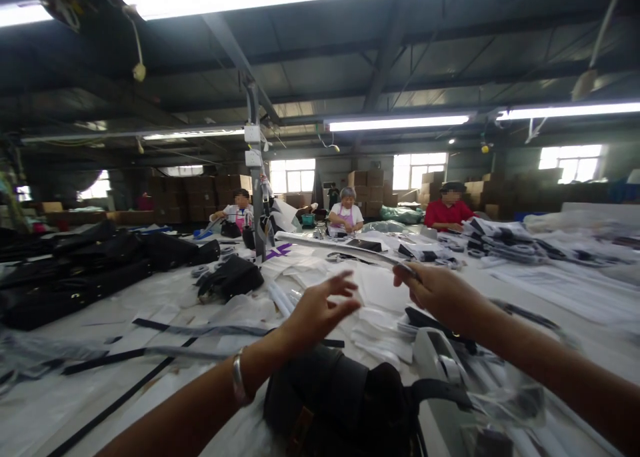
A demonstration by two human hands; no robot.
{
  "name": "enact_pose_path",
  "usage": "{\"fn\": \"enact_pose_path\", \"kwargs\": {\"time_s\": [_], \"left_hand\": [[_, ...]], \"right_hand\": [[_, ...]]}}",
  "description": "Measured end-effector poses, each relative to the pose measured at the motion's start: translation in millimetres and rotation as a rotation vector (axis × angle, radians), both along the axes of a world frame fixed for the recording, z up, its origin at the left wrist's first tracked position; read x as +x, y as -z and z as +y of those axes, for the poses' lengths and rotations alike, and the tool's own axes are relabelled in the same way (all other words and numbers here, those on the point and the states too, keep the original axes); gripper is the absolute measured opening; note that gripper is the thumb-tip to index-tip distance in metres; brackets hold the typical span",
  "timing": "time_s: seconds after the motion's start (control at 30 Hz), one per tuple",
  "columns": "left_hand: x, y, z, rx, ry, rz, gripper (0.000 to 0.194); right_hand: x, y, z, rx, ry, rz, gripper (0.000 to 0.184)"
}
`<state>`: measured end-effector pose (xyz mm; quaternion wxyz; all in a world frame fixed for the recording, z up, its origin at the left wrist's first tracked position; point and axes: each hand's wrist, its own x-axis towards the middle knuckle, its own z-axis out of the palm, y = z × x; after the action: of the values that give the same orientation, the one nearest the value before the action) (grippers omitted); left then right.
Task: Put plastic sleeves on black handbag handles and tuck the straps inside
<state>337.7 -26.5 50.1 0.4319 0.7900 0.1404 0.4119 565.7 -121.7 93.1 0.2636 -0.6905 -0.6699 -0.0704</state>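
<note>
My right hand (445, 297) is closed on one end of a long, pale, plastic-looking strip (345, 245). The strip stretches away to the left above the table and is blurred. My left hand (323, 307) is in the air left of it, fingers apart and holding nothing, with a silver bracelet on the wrist. Below both hands, close to me, is a black bag (320, 390) with a strap (443, 391) reaching right. That strap lies across a light grey device (440, 353), whose kind I cannot make out.
Black bags (75, 270) are heaped at the left. Dark straps (125, 357), some in plastic sleeves, lie on the table, and white sheets (380, 283) cover its middle. A post (256, 177) rises beyond. Several co-workers (345, 213) sit across the table. Plastic-wrapped pieces (505, 237) are piled right.
</note>
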Motion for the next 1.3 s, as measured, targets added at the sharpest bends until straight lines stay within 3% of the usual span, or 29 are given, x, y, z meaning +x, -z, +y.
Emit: {"fn": "enact_pose_path", "kwargs": {"time_s": [0.07,0.13,0.2,0.27,0.37,0.53,0.63,0.7,0.77,0.83,0.9,1.0,1.13,1.2,1.3], "left_hand": [[8.0,-12.7,16.1,-0.414,-0.008,-0.279,0.046],[17.1,-33.8,29.4,-0.7,-0.009,-0.576,0.036],[27.4,-53.7,34.0,-0.836,-0.022,-0.773,0.021],[39.8,-65.3,28.2,-0.885,-0.009,-0.846,0.017],[61.3,-62.5,7.8,-0.884,0.051,-0.845,0.018],[83.0,-31.5,-17.6,-0.777,0.068,-0.713,0.024],[77.7,-18.9,-19.3,-0.657,0.102,-0.513,0.038],[69.0,-16.4,-16.5,-0.571,0.193,-0.375,0.045],[59.3,-18.1,-10.6,-0.528,0.308,-0.264,0.048],[49.6,-24.2,-1.2,-0.552,0.359,-0.296,0.051],[39.1,-34.4,12.0,-0.611,0.274,-0.496,0.049],[20.5,-53.8,35.3,-0.669,0.027,-0.812,0.029],[-14.5,-75.3,65.3,-0.648,-0.126,-0.86,0.037],[-37.7,-82.7,79.6,-0.646,-0.193,-0.907,0.041],[-73.1,-88.6,96.4,-0.671,-0.291,-0.988,0.045]], "right_hand": [[-6.3,9.9,-2.5,0.027,0.057,-0.114,0.043],[-16.4,19.7,-4.0,0.038,0.111,-0.231,0.041],[-28.1,27.6,-3.3,0.032,0.127,-0.302,0.038],[-38.9,32.3,0.0,0.018,0.106,-0.321,0.035],[-49.3,33.3,8.5,0.03,0.092,-0.28,0.033],[-47.3,25.3,11.9,0.061,0.03,-0.069,0.028],[-41.4,20.8,6.7,0.005,-0.21,0.134,0.022],[-37.4,19.7,6.4,-0.14,-0.387,0.38,0.034],[-33.0,19.8,9.9,-0.26,-0.449,0.597,0.047],[-28.5,19.7,14.3,-0.238,-0.402,0.635,0.052],[-24.9,18.1,15.9,-0.153,-0.335,0.526,0.05],[-21.7,11.6,10.9,-0.119,-0.29,0.384,0.048],[-11.1,5.3,-3.9,-0.184,-0.302,0.297,0.047],[-0.4,11.8,-14.7,-0.231,-0.295,0.304,0.047],[16.0,37.3,-34.1,-0.399,-0.292,0.497,0.049]]}}
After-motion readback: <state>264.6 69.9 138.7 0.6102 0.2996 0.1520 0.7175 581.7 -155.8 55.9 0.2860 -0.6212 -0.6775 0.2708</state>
